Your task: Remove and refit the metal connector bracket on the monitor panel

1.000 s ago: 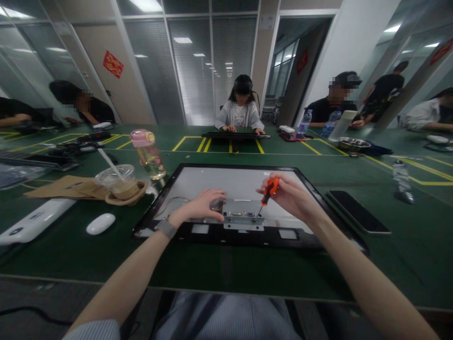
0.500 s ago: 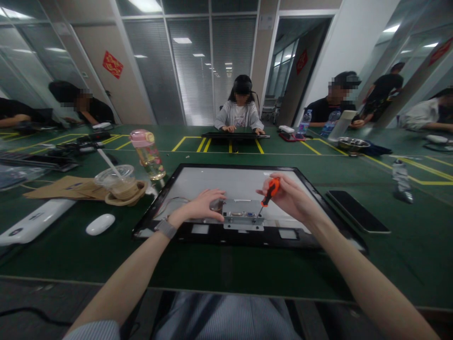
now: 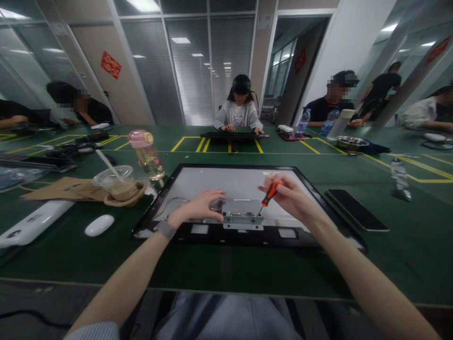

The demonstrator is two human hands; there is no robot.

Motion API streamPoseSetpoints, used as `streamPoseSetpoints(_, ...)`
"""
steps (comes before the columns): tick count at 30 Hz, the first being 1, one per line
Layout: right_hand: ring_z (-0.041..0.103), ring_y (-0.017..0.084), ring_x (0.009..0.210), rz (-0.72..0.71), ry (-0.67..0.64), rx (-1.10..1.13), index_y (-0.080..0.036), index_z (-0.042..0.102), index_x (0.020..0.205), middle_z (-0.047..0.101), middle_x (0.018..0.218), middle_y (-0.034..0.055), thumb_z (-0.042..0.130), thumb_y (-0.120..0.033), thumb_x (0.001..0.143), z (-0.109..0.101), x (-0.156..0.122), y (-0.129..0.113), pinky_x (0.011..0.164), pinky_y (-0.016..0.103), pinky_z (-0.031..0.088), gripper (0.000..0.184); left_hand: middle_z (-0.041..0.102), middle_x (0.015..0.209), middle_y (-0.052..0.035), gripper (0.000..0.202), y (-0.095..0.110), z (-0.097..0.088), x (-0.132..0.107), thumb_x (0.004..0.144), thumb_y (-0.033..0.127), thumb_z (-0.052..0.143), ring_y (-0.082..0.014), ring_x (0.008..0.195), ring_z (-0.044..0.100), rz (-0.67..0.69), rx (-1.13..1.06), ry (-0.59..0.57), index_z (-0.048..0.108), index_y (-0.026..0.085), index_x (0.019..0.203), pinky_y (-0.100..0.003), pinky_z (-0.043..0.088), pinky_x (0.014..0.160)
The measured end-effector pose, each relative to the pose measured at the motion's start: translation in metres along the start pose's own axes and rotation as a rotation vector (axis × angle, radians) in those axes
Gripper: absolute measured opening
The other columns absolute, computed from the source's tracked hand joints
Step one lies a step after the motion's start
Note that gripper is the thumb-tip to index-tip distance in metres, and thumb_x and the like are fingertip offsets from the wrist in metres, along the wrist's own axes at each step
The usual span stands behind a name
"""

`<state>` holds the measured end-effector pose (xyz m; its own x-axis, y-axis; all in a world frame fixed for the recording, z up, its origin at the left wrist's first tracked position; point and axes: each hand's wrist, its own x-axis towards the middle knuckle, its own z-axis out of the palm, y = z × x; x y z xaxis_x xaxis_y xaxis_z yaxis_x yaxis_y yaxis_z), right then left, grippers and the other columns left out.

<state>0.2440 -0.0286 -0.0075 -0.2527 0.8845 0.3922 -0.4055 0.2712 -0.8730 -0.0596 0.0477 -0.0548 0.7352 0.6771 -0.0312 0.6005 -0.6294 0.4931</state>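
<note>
A flat panel in a black frame (image 3: 198, 239) lies in front of me. On its near side sits a silver metal bracket (image 3: 240, 206) with a blue video port and another port. My left hand (image 3: 200, 206) is at the bracket's left end, thumb at the front and fingers behind, curved around that end; a dark rounded part shows between them. My right hand (image 3: 290, 193) grips an orange and black screwdriver (image 3: 272, 192). The shaft slants down left, its tip at the bracket's right front, by a screw; exact contact is too small to tell.
Left of the panel are a white mouse (image 3: 99, 225), a white device (image 3: 33, 224), an iced drink cup (image 3: 118, 185) and a pink-lidded bottle (image 3: 146, 156). A black phone (image 3: 356, 210) lies on the right. Across the green table a person (image 3: 239, 111) works; others sit at the sides.
The screwdriver handle has tipped slightly, and the fingers of my right hand have shifted around it. My left hand stays in place at the bracket.
</note>
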Motion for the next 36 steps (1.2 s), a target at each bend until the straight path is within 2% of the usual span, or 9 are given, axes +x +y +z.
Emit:
streamPoseSetpoints(5, 0.062, 0.015, 0.082, 0.054, -0.104, 0.038, -0.028, 0.071, 0.082, 0.063, 0.083, -0.002, 0.078, -0.043, 0.081, 0.0011, -0.0002, -0.0038, 0.106, 0.051, 0.043, 0.016, 0.037, 0.159, -0.0069, 0.077, 0.0018, -0.0013, -0.0005, 0.072, 0.065, 0.074, -0.0316, 0.151, 0.025, -0.014, -0.004, -0.004, 0.053, 0.028, 0.136, -0.052, 0.01, 0.125)
streamPoseSetpoints(8, 0.066, 0.017, 0.086, 0.055, -0.052, -0.013, -0.029, 0.07, 0.094, 0.068, 0.088, -0.0004, 0.068, -0.043, 0.09, 0.0021, -0.0001, -0.0068, 0.107, 0.051, 0.042, 0.014, 0.036, 0.16, -0.0074, 0.078, 0.0034, -0.0019, -0.0012, 0.072, 0.065, 0.074, -0.0314, 0.151, 0.024, -0.021, -0.007, -0.011, 0.053, 0.027, 0.137, -0.051, 0.012, 0.125)
streamPoseSetpoints(13, 0.067, 0.022, 0.097, 0.057, -0.025, -0.103, -0.028, 0.069, 0.102, 0.071, 0.099, 0.0034, 0.066, -0.044, 0.09, -0.0006, 0.0001, -0.0061, 0.102, 0.049, 0.046, 0.02, 0.036, 0.159, -0.0077, 0.079, 0.003, -0.0018, -0.0013, 0.072, 0.066, 0.074, -0.0314, 0.151, 0.025, -0.014, -0.001, -0.007, 0.053, 0.026, 0.137, -0.05, 0.012, 0.125)
streamPoseSetpoints(19, 0.064, 0.019, 0.087, -0.086, 0.117, -0.239, -0.029, 0.072, 0.083, 0.066, 0.087, -0.001, 0.08, -0.034, 0.078, -0.0009, 0.0002, -0.0001, 0.098, 0.044, 0.049, 0.011, 0.036, 0.16, -0.0058, 0.077, -0.0026, 0.0004, -0.0001, 0.072, 0.068, 0.073, -0.0296, 0.151, 0.024, 0.005, -0.001, 0.0, 0.053, 0.03, 0.136, -0.049, 0.008, 0.126)
streamPoseSetpoints(23, 0.065, 0.022, 0.098, -0.028, 0.103, -0.205, -0.027, 0.076, 0.1, 0.071, 0.108, 0.0049, 0.071, -0.041, 0.085, 0.0006, 0.0002, -0.0029, 0.1, 0.045, 0.047, 0.021, 0.036, 0.16, -0.0059, 0.076, 0.0009, -0.0009, -0.0004, 0.072, 0.066, 0.074, -0.0298, 0.151, 0.025, -0.006, 0.001, -0.007, 0.054, 0.029, 0.136, -0.049, 0.009, 0.126)
streamPoseSetpoints(25, 0.066, 0.023, 0.099, 0.004, 0.078, -0.163, -0.028, 0.075, 0.105, 0.073, 0.11, 0.0056, 0.069, -0.042, 0.086, 0.0003, -0.0002, -0.0048, 0.1, 0.045, 0.046, 0.024, 0.037, 0.159, -0.0067, 0.076, 0.003, -0.0015, -0.0006, 0.072, 0.065, 0.074, -0.0304, 0.151, 0.025, -0.008, 0.004, -0.003, 0.054, 0.028, 0.136, -0.05, 0.009, 0.126)
streamPoseSetpoints(29, 0.066, 0.022, 0.094, -0.008, 0.074, -0.184, -0.03, 0.077, 0.096, 0.073, 0.093, 0.0027, 0.077, -0.04, 0.081, 0.0002, -0.0014, -0.0059, 0.099, 0.047, 0.047, 0.018, 0.037, 0.159, -0.0075, 0.078, 0.0015, -0.0005, -0.0003, 0.072, 0.066, 0.074, -0.0307, 0.151, 0.025, -0.002, 0.0, 0.003, 0.054, 0.027, 0.136, -0.05, 0.012, 0.125)
streamPoseSetpoints(33, 0.063, 0.019, 0.089, -0.05, 0.056, -0.162, -0.03, 0.075, 0.079, 0.068, 0.092, 0.0003, 0.082, -0.038, 0.075, 0.0028, -0.0009, -0.0054, 0.104, 0.048, 0.045, 0.011, 0.037, 0.159, -0.0076, 0.08, -0.0021, 0.001, 0.0003, 0.071, 0.068, 0.073, -0.0307, 0.151, 0.025, 0.009, 0.0, 0.001, 0.053, 0.027, 0.137, -0.051, 0.01, 0.125)
streamPoseSetpoints(36, 0.063, 0.019, 0.089, -0.022, 0.04, -0.113, -0.03, 0.073, 0.081, 0.066, 0.089, -0.0003, 0.081, -0.04, 0.077, 0.004, -0.0005, -0.005, 0.108, 0.049, 0.042, 0.013, 0.037, 0.159, -0.0071, 0.079, -0.0006, 0.0002, 0.0001, 0.071, 0.067, 0.074, -0.0303, 0.151, 0.025, 0.008, -0.003, 0.004, 0.053, 0.028, 0.136, -0.05, 0.01, 0.125)
